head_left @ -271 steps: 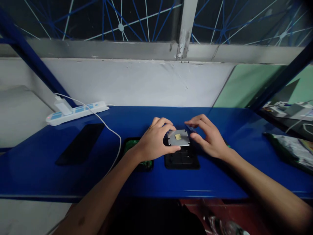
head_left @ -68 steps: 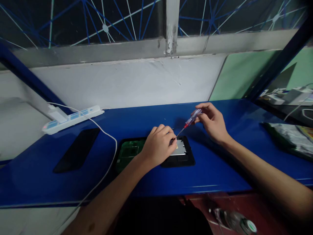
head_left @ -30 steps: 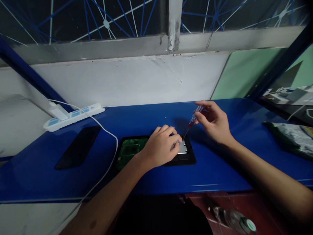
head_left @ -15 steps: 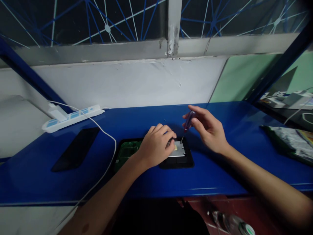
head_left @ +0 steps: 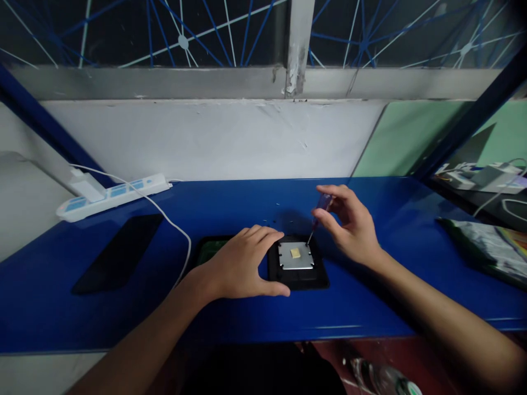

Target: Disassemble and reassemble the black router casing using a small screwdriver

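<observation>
My right hand [head_left: 352, 225] grips a screwdriver [head_left: 324, 203] by its purplish, see-through handle. Its thin shaft slants down to a dark corner point of a silver metal plate [head_left: 302, 263]. The plate, with a small yellowish square [head_left: 295, 253] on it, sits in a black plastic casing [head_left: 302, 281] on the blue table. My left hand [head_left: 242, 266] is open, thumb and fingers spread around the casing's left side; whether it touches the edge I cannot tell. Behind that hand a green circuit board [head_left: 211, 249] in a dark frame is partly hidden.
Several tiny screw-like bits [head_left: 275, 221] lie beyond the casing on the blue table [head_left: 230, 200]. To the left are a dark flat phone-like slab [head_left: 119, 252], a white power strip [head_left: 119, 195] and a white cable [head_left: 181, 226]. A shiny packet [head_left: 486, 241] lies at right, a bottle [head_left: 385, 378] below.
My left hand has drawn back left off the metal plate and spread its thumb, uncovering plate and yellow square. The screwdriver stays at the same corner. The view has shifted slightly.
</observation>
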A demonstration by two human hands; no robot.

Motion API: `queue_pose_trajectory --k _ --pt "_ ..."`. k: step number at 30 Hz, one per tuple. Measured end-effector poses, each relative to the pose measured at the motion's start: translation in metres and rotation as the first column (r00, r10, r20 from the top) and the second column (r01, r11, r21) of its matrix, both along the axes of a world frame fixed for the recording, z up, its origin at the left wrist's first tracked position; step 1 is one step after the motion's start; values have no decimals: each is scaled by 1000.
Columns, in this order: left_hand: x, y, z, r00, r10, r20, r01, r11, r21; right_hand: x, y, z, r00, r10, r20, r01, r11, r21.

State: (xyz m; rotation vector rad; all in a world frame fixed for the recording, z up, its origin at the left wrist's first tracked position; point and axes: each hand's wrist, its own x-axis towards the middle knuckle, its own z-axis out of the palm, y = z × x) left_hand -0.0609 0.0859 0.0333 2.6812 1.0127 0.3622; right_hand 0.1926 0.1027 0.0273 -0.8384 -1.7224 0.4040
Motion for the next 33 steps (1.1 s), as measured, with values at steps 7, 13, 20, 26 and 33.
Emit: queue_pose_trajectory --k 7,13,20,26,33 --pt "2 -3 -5 1000 -18 -2 18 1000 -3 -8 2 -5 998 14 -67 -20 996 -83" --pt "0 -4 -16 999 -27 40 25 999 27 -9 8 -4 999 -35 39 31 995 100" --pt "1 -6 -16 999 -16 33 15 1000 26 -11 11 -10 994 108 -18 -108 994 32" --pt "2 -6 -15 999 -5 45 6 1000 -11 -17 1 -7 984 -9 -176 0 999 -50" --pt "1 -6 -14 999 -7 36 9 999 -48 -8 -4 -1 993 -94 -75 99 994 56"
